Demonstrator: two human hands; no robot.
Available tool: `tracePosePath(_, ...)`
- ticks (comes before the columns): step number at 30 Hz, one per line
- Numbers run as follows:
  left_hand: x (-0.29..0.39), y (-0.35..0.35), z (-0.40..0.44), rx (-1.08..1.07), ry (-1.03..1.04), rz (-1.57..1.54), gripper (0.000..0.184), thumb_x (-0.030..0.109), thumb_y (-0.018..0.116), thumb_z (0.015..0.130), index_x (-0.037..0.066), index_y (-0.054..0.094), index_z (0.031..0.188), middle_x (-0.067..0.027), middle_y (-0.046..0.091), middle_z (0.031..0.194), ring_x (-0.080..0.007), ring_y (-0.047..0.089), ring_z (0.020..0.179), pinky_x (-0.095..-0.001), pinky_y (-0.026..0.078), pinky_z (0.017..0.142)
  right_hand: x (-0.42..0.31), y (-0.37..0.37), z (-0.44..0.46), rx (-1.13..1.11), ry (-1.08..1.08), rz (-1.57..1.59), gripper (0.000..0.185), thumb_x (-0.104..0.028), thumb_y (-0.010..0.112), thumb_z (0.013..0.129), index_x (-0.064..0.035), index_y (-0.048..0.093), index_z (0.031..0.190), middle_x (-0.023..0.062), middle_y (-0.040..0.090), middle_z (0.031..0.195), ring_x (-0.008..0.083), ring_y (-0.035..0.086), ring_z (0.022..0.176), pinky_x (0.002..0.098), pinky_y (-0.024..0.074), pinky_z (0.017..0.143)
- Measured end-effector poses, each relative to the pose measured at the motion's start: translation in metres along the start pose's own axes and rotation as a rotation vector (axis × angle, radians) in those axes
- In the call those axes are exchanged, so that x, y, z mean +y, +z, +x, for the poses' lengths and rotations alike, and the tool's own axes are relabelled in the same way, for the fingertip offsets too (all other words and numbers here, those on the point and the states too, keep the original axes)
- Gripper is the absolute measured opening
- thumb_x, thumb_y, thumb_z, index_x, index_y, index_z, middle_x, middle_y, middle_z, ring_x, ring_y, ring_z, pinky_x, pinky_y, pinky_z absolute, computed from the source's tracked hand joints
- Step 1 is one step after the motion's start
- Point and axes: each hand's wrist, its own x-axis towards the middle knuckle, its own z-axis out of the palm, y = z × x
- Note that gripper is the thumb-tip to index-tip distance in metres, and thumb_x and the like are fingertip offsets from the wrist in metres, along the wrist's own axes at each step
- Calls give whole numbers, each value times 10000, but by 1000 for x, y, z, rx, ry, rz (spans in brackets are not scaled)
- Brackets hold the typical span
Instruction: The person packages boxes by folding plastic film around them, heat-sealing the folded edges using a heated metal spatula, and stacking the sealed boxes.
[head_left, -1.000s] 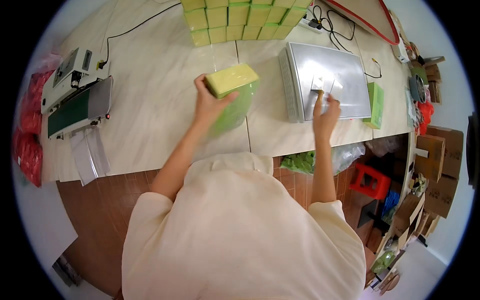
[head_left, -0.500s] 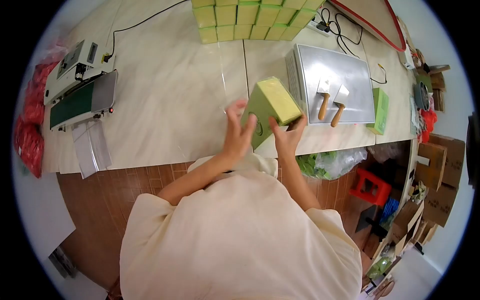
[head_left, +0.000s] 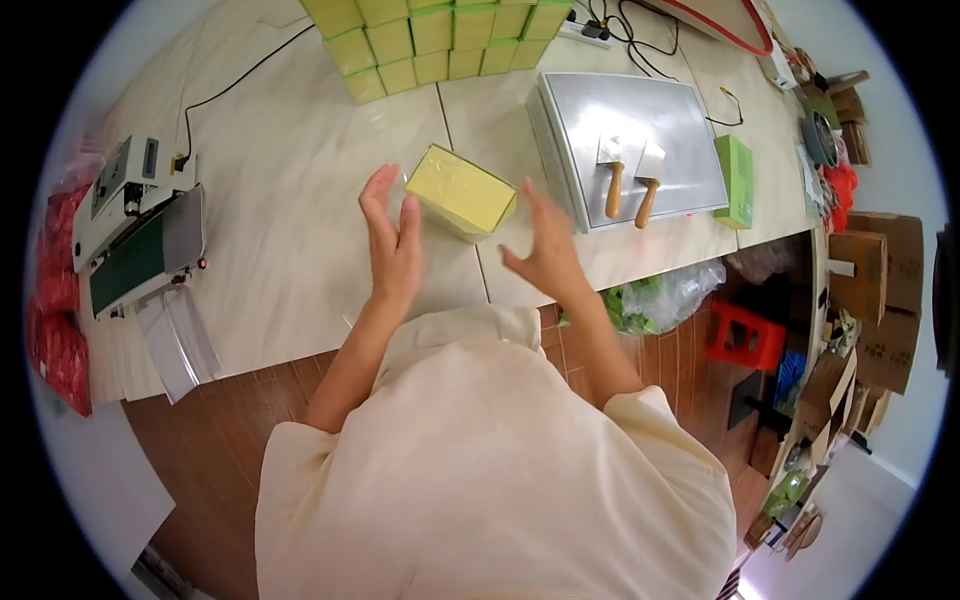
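far left: machine [head_left: 140,235] with green belt, clear plastic sheets [head_left: 180,345] over the table [head_left: 280,220] edge. next, stack of yellow-green boxes [head_left: 430,45] at the back. left hand [head_left: 395,255]: forearm angled up from the near edge, palm turned toward the box, fingers pointing up and away; grip apart, thumb near the box's left corner, contact can't tell. wrapped box [head_left: 462,188]: between the hands, near mid table, in front of the stack; pale yellow top face, green edges, shiny clear film. looks upright, yellow end facing up; height axis toward the camera, top face's longer sides slanting from upper left to lower right. right hand [head_left: 550,250]: forearm leaning in from lower right, index stretched forward just beside the box's right corner, thumb spread wide, grip apart, contact can't tell. then metal-topped case [head_left: 690,115] with two wooden-handled spatulas [head_left: 614,190] on it, green box [head_left: 736,185] just beside, right.
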Motion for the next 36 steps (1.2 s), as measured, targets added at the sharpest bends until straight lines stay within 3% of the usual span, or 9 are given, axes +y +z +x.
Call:
tracePosePath(2,13,-4,6,17,206,300,362,246,526,1005,61,470,1311,-113,522,1358,-266,428,1301,-413,307,1107,21,-31,2,163,-77,-299,683,-51,740,700,10,460,1320,212,523,1255,408,482,1194,450,422,994)
tracePosePath(7,44,7,11,-195,483,624,163,228,643,913,73,649,962,-56,671,956,-258,599,950,-408,419,958,105,-68,15,400,320,-698,375,-173,666,844,-21,574,1174,142,622,1014,323,614,945,452,468,946)
tracePosePath(9,47,21,12,-234,594,649,157,229,665,892,75,661,863,-38,676,827,-252,618,825,-406,438,915,122,-65,20,273,507,-854,283,-190,637,870,-35,584,1101,124,637,934,314,646,871,437,522,821)
tracePosePath(12,50,36,8,-322,624,749,184,242,664,891,77,649,810,-38,659,767,-237,610,736,-398,441,907,137,-56,24,49,388,-1046,315,-247,654,855,1,581,1034,124,675,904,320,653,980,421,547,773)
tracePosePath(16,49,43,3,-397,501,867,204,266,664,891,81,648,807,-34,662,786,-215,605,736,-371,436,826,162,-37,23,169,665,-848,242,-227,646,871,-25,590,994,126,693,857,327,688,829,415,544,726)
tracePosePath(19,42,43,4,-345,454,905,195,265,657,896,81,658,834,-26,669,837,-211,604,737,-357,423,788,140,-51,1,349,385,-551,207,-207,627,912,-24,596,1003,135,677,766,307,657,680,382,514,653)
tracePosePath(21,39,42,4,-292,465,886,188,260,652,900,81,661,846,-19,671,865,-209,604,739,-353,416,779,89,-73,-10,378,293,-46,219,-207,621,944,-8,601,1033,123,614,668,255,565,563,350,465,593)
tracePosePath(28,29,36,6,-215,401,897,105,200,645,903,96,659,897,6,661,913,-205,594,737,-360,398,817,-8,-129,-50,22,403,89,225,-190,665,931,11,635,1026,112,582,697,176,490,576,296,433,564)
tracePosePath(36,21,25,11,-128,420,977,112,214,680,877,107,649,861,12,624,960,-201,565,906,-384,373,837,-26,-118,-39,-99,181,32,217,-166,709,887,-1,647,1013,140,660,800,267,610,625,327,488,582)
